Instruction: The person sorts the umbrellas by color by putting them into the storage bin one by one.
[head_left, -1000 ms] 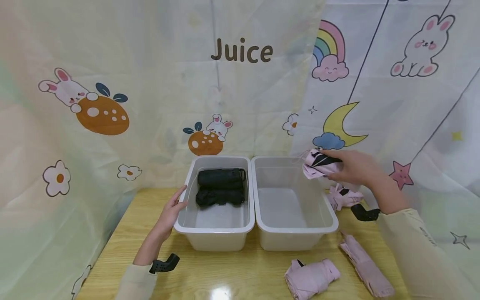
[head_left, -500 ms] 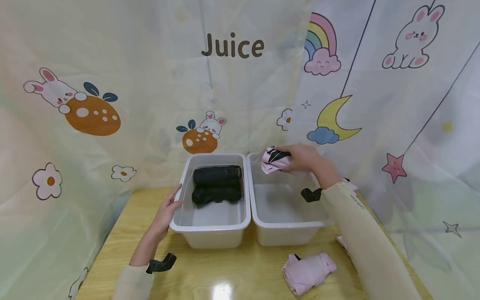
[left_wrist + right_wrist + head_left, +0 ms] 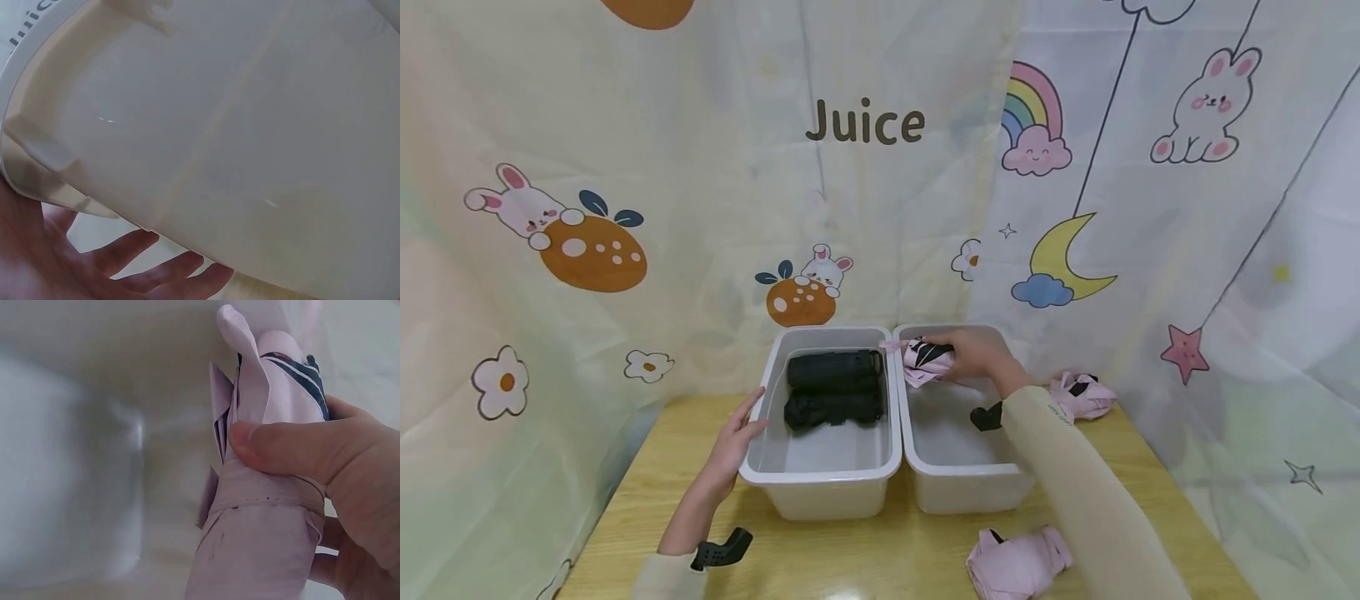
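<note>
right hand (image 3: 976,354): grips pink umbrella (image 3: 256,544), probably | left hand (image 3: 728,443): touches left bin (image 3: 822,478)

We read this as a small draped corner indoors; home or studio, we cannot tell. Cloth (image 3: 707,167) hangs behind and at both sides of a wood-grain desk (image 3: 805,554), printed nursery-fashion: white rabbit (image 3: 1206,117), spotted orange (image 3: 593,255), rainbow (image 3: 1036,98), yellow moon (image 3: 1054,260), pink star (image 3: 1185,353), the word "Juice" (image 3: 865,122).
</note>
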Demonstrator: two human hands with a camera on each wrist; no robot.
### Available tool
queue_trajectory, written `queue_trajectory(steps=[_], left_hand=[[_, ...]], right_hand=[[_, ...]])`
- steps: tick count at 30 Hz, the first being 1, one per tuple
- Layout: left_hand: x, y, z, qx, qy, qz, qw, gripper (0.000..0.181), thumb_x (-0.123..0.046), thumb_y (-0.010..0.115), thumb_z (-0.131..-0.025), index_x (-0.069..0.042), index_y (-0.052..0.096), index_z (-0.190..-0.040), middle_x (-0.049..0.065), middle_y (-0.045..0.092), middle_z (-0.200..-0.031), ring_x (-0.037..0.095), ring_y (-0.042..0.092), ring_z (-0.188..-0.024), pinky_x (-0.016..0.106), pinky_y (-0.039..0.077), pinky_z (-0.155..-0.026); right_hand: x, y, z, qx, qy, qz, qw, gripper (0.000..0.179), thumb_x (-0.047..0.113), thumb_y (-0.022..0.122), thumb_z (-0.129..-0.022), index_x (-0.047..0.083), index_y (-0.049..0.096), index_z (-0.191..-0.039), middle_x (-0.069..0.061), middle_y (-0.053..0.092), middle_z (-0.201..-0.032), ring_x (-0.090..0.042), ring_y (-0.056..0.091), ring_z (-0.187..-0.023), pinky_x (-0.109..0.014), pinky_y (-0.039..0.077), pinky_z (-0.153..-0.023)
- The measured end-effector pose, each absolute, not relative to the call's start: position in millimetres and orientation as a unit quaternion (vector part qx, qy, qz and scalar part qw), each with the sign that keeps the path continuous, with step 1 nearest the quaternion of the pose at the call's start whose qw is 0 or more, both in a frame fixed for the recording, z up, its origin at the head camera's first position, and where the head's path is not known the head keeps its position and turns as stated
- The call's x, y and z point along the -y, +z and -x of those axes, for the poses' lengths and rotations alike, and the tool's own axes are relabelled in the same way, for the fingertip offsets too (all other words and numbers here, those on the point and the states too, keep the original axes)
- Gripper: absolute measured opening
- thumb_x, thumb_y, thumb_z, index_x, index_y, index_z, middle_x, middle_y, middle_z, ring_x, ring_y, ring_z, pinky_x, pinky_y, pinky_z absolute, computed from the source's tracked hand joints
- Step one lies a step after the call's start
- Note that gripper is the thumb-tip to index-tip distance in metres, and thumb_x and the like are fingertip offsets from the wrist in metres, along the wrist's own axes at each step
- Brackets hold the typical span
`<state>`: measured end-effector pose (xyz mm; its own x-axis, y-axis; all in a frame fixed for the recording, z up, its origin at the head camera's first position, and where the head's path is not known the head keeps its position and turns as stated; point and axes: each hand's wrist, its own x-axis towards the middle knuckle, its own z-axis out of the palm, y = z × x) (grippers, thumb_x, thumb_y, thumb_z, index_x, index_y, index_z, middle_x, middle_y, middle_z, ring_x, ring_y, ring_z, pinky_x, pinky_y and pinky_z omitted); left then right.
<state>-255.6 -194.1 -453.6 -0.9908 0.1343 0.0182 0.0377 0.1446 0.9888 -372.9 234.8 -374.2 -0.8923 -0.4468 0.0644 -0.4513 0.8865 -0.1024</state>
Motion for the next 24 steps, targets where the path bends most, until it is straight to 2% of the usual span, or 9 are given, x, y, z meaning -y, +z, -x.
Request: queue_trajectory(steps=[7,11,16,24], left_hand=[[192.9,-449.4,257.1,-0.745,0.663,-0.063,0.043,0.057,-0.022,0.044,-0.104,-0.022,0.022,-0.156,0.015,0.018,-0.158,0.040,0.036,-0.131,0.045,0.045,-0.090],[194.0,-450.2,257.0,-0.746,0.662,-0.062,0.046,0.057,-0.020,0.043,-0.105,-0.021,0.020,-0.157,0.015,0.017,-0.158,0.039,0.036,-0.131,0.045,0.045,-0.089],[195.7,-449.5,259.6,-0.740,0.668,-0.062,0.039,0.057,-0.021,0.044,-0.104,-0.021,0.022,-0.156,0.014,0.018,-0.158,0.041,0.036,-0.130,0.046,0.045,-0.088],[193.4,-449.0,255.1,-0.734,0.674,-0.063,0.050,0.057,-0.019,0.044,-0.104,-0.020,0.021,-0.156,0.014,0.014,-0.159,0.040,0.034,-0.131,0.047,0.045,-0.090]], right_hand=[[-234.5,-396.5,381.7,0.966,0.155,-0.202,-0.053,0.079,0.019,0.086,-0.073,0.026,0.052,-0.143,-0.003,0.062,-0.122,-0.021,0.053,-0.093,-0.037,0.045,-0.083],[-237.6,-413.9,387.6,0.962,0.176,-0.202,-0.045,0.080,0.019,0.088,-0.070,0.024,0.054,-0.142,-0.007,0.062,-0.122,-0.022,0.054,-0.096,-0.038,0.044,-0.085],[-238.4,-431.2,393.7,0.943,0.262,-0.195,-0.056,0.078,0.010,0.088,-0.068,0.019,0.057,-0.139,-0.010,0.061,-0.123,-0.025,0.052,-0.099,-0.037,0.042,-0.086],[-238.8,-455.6,391.6,0.923,0.331,-0.179,-0.083,0.080,-0.005,0.082,-0.063,0.011,0.057,-0.138,-0.014,0.059,-0.118,-0.026,0.051,-0.094,-0.033,0.044,-0.079]])
